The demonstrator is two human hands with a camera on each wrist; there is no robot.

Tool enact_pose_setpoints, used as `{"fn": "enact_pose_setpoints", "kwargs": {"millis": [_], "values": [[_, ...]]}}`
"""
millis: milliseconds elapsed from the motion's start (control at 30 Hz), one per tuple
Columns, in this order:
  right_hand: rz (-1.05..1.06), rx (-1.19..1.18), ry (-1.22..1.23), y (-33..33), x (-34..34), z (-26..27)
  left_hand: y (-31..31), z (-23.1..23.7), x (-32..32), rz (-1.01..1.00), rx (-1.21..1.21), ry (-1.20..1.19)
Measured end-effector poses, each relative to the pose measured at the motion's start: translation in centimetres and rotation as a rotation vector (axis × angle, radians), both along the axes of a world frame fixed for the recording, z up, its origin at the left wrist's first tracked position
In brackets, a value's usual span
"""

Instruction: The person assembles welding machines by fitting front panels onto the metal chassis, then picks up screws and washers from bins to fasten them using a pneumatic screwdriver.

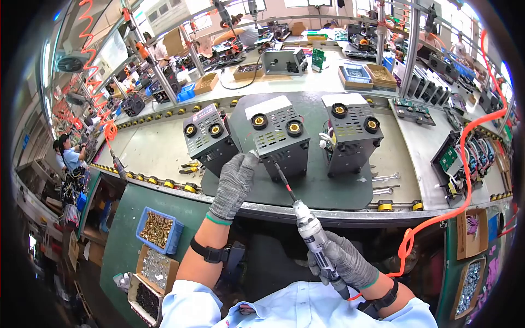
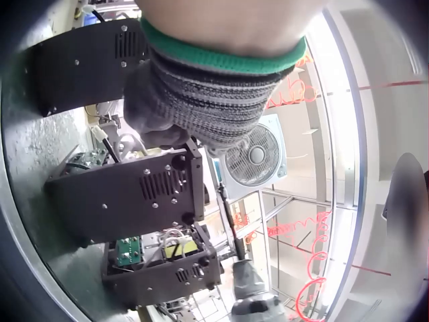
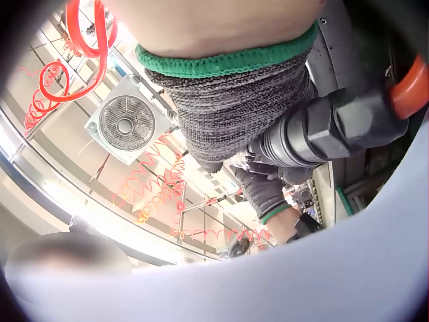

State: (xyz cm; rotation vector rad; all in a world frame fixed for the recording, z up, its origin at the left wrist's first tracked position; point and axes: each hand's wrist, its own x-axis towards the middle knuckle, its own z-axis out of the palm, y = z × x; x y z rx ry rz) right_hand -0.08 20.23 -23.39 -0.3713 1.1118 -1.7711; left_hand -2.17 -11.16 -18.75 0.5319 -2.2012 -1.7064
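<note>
Three dark metal cases stand on a green-black board. My gloved left hand point(image 1: 233, 183) is at the near left corner of the middle case point(image 1: 281, 136), its bent fingers gripping the edge there. In the left wrist view the left glove point(image 2: 194, 100) overlaps that case's upper edge; its fingertips are partly hidden. My gloved right hand point(image 1: 350, 259) grips an air screwdriver point(image 1: 311, 232) with an orange hose. The long bit point(image 1: 283, 177) reaches up to the middle case's front, near the left fingertips. The left case point(image 1: 208, 136) and right case point(image 1: 353, 131) stand on either side.
Pliers point(image 1: 190, 167) and wrenches point(image 1: 385, 183) lie beside the board. A blue bin of brass parts point(image 1: 158, 229) stands at lower left, a box of screws point(image 1: 469, 287) at lower right. The orange hose point(image 1: 465, 164) loops along the right. A roller edge point(image 1: 385, 205) borders the bench.
</note>
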Motion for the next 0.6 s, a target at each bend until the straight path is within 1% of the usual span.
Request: {"fn": "enact_pose_setpoints", "kwargs": {"millis": [67, 100, 133, 200, 233, 333, 367, 533, 600], "values": [[-0.006, -0.015, -0.013, 0.0, 0.1, 0.2, -0.8, -0.9, -0.9, -0.019, -0.124, 0.201], [-0.003, -0.016, -0.017, -0.1, 0.3, 0.0, -1.0, -1.1, -1.4, -0.021, -0.175, 0.254], [0.000, -0.018, -0.022, -0.3, 0.4, 0.0, -1.0, -1.1, -1.7, -0.023, -0.171, 0.254], [-0.005, -0.014, -0.022, -0.7, 0.7, 0.1, -1.3, -1.2, -2.1, -0.070, -0.256, 0.304], [-0.009, -0.014, -0.023, -1.0, 0.9, 0.1, -1.6, -1.6, -2.3, -0.061, -0.331, 0.325], [-0.026, 0.012, -0.040, -2.0, 1.4, 0.8, -2.1, -2.3, -2.8, -0.037, -0.357, 0.379], [-0.043, 0.007, -0.049, -2.4, 1.7, 1.0, -2.3, -2.3, -3.0, -0.041, -0.300, 0.344], [-0.099, 0.005, -0.073, -3.8, 2.8, 1.0, -2.9, -2.3, -3.3, -0.123, -0.191, 0.318], [-0.119, -0.004, -0.066, -4.2, 3.1, 1.1, -3.1, -2.4, -3.5, -0.181, -0.187, 0.369]]}}
